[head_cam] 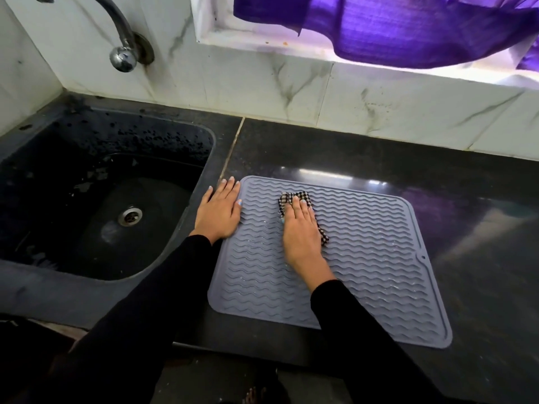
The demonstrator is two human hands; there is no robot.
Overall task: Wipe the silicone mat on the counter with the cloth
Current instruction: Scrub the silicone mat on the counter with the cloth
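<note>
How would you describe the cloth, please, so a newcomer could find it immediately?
Right of the black sink, a grey wavy-ribbed silicone mat lies on the dark counter. On its far part, under the flat right hand, is the small black-and-white checked cloth, the only patterned thing there.

A grey silicone mat (364, 258) with wavy ridges lies flat on the counter, a crumpled checked cloth (291, 198) (black and white) on its far-left part.

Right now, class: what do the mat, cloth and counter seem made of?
Mat: likely silicone, matte grey, moulded wavy ridges. Cloth: woven fabric, dark-and-light check, crumpled under the right hand. Counter: probably polished dark stone, glossy reflections.
</note>
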